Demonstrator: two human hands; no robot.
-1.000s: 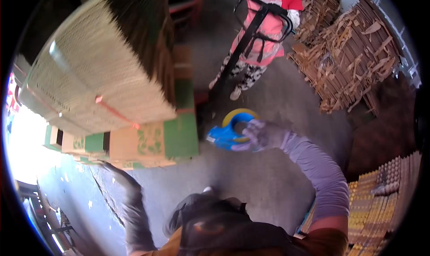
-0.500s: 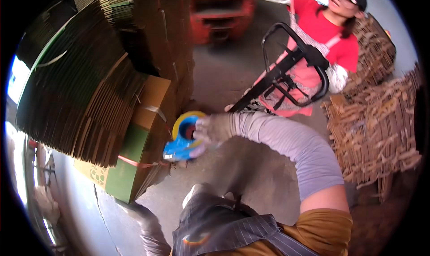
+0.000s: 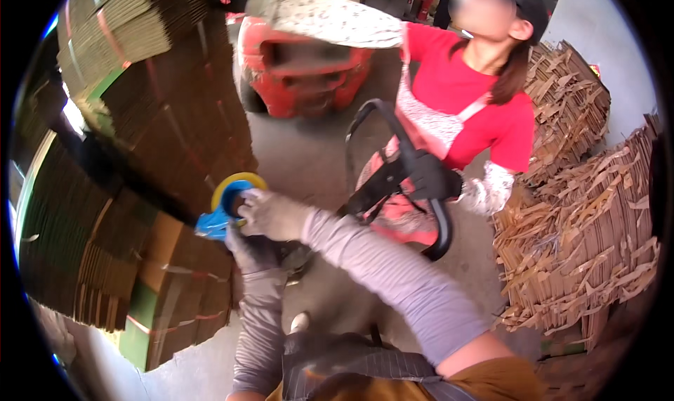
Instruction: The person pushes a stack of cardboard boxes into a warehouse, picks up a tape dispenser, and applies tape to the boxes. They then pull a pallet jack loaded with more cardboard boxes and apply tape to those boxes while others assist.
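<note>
A blue hand-held tape dispenser carries a roll of yellow tape, held out in front of the cardboard stacks. My right hand, in a pale glove, is closed on it with fingers at the roll's core. Just below, my left hand in a grey glove reaches up to the dispenser's underside and seems to touch it. Blur and overlap hide how its fingers are bent. The tape's loose end cannot be made out.
Strapped stacks of flat cardboard rise at the left, with a green-and-brown bundle nearest. A person in a red shirt stands close ahead, a gloved hand on a black handle frame. Behind is a red vehicle; cardboard scrap piles stand right.
My left hand has risen from beside the green bundle to the dispenser. The dispenser and my right hand have shifted left and up. The person has come nearer, one arm stretched out leftward.
</note>
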